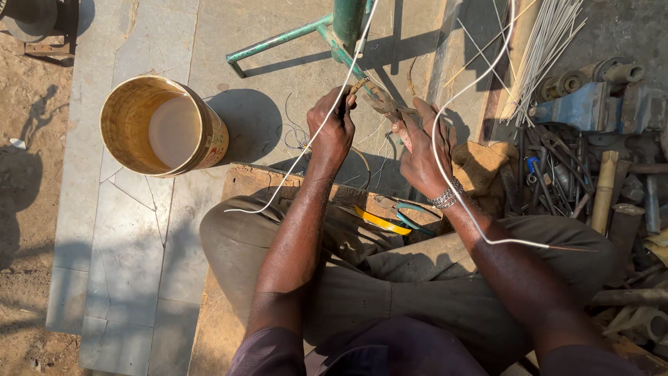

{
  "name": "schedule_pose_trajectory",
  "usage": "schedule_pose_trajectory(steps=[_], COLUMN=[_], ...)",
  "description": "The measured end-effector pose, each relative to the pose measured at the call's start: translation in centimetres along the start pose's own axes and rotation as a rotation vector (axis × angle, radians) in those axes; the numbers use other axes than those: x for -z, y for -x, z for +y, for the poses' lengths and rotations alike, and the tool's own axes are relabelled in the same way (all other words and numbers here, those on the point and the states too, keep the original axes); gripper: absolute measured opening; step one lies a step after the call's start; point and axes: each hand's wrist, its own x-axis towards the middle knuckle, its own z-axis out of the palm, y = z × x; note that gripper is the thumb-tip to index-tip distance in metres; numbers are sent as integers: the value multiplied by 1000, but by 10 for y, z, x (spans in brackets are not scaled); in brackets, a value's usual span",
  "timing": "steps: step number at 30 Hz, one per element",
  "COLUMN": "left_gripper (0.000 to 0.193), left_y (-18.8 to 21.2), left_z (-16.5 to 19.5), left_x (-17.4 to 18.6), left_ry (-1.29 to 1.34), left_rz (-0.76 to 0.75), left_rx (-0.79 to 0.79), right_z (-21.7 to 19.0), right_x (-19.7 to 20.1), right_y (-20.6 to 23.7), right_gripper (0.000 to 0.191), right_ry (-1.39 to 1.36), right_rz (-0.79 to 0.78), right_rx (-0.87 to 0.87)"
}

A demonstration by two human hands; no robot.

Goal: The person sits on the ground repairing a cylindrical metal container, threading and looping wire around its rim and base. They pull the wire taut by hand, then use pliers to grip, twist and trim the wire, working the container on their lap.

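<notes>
Left hand fisted on white wire; right hand clamps pliers — both near the green stand. Wire looks light, springy — best gripped close to the joint.

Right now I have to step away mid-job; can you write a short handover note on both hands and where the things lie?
Left hand: fist closed on the white wire, which runs up past the green stand.
Right hand: gripping the pliers, nose at the wire end by the left fist.
Nearby: yellow-handled cutters on the wooden board before the knees, bucket on the left, rod bundle and scrap tools on the right.
Done: wire is gripped from both sides.
Left: the joint looks unfinished; loose ends trail over both legs.
</notes>
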Motion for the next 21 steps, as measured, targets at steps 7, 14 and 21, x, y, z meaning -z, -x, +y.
schedule_pose_trajectory(steps=[7, 14, 21], left_gripper=[9, 9, 19], left_y=[2, 5, 0], left_z=[7, 14, 3], left_x=[-1, -5, -1], left_ry=[22, 16, 121], left_rz=[-13, -49, -107], left_rx=[4, 24, -17], right_z=[0, 4, 12], right_x=[0, 0, 18], right_y=[2, 2, -8], right_gripper=[64, 49, 19], right_ry=[-18, -64, -315], right_rz=[-33, -16, -364], right_rx=[-54, -35, -282])
